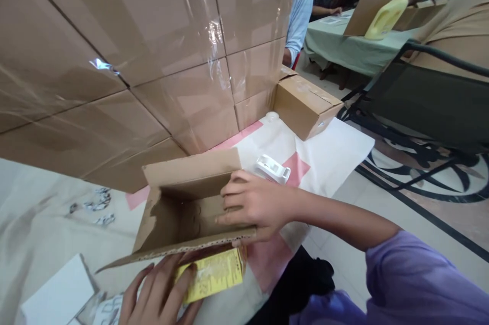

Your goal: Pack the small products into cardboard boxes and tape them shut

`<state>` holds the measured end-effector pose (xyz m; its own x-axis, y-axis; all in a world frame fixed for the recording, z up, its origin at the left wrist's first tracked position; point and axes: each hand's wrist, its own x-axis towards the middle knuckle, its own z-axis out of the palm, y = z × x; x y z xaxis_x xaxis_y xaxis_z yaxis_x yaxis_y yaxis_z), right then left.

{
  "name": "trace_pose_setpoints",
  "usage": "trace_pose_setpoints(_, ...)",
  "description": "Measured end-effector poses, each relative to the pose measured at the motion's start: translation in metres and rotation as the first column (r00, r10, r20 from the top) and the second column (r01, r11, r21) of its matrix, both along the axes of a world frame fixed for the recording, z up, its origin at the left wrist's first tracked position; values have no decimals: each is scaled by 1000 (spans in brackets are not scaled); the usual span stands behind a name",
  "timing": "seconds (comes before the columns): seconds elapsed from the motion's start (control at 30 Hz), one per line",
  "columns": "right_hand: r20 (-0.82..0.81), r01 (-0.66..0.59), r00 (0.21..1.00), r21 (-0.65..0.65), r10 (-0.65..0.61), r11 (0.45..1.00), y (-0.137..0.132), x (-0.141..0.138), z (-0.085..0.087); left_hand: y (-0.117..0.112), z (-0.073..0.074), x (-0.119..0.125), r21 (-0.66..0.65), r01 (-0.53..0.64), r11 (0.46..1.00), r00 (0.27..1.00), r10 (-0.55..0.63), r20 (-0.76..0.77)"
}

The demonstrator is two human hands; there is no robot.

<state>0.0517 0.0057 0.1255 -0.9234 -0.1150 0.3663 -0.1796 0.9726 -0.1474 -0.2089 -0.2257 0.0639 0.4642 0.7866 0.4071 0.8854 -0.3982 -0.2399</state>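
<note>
An open cardboard box (206, 213) lies in front of me with its flaps up and its inside bare. My right hand (252, 202) grips the right end of this box, its fingers bent over into the inside and its thumb by the near corner. Against the near flap, my left hand (160, 289) has its fingers around the left end of a small yellow box (217, 274) with printed text. Part of that yellow box is hidden by the fingers. A white tape dispenser (273, 168) sits just beyond my right hand.
Stacked, taped cartons (171, 34) form a wall behind the box. A closed carton (305, 103) stands at the far right of the cloth. White cards (59, 292) and crumpled plastic lie at left. A black chair (424, 101) and other people are at right.
</note>
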Motion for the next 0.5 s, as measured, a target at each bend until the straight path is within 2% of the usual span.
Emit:
trace_pose_setpoints(0.07, -32, 30, 999, -16, -31, 999, 5, -1, -3, 1, 14, 4, -39, 20, 999, 999, -19, 28)
trace_pose_setpoints(0.13, -92, 8, 996, -70, -14, 998, 10, -3, -8, -2, 25, 11, -60, -1, 998, 999, 4, 43)
trace_pose_setpoints(0.23, -289, -25, 956, -218, -40, 976, 16, -9, -19, -11, 36, 25, -144, -75, 987, 994, 86, 69)
trace_pose_setpoints(0.3, -440, -32, 889, -329, -124, 944, 17, -13, -28, -18, 44, 30, -214, -82, 973, 985, 112, 132)
trace_pose_setpoints(0.43, -663, -60, 677, -480, -318, 875, 18, -16, -51, -43, 72, 23, -312, -34, 950, 925, 148, 350)
trace_pose_setpoints(0.47, -677, -54, 645, -502, -354, 863, 19, -15, -58, -49, 81, 18, -333, -71, 940, 902, 203, 381)
trace_pose_setpoints(0.5, -643, -16, 663, -524, -383, 851, 19, -14, -65, -54, 90, 11, -350, -142, 926, 877, 282, 390)
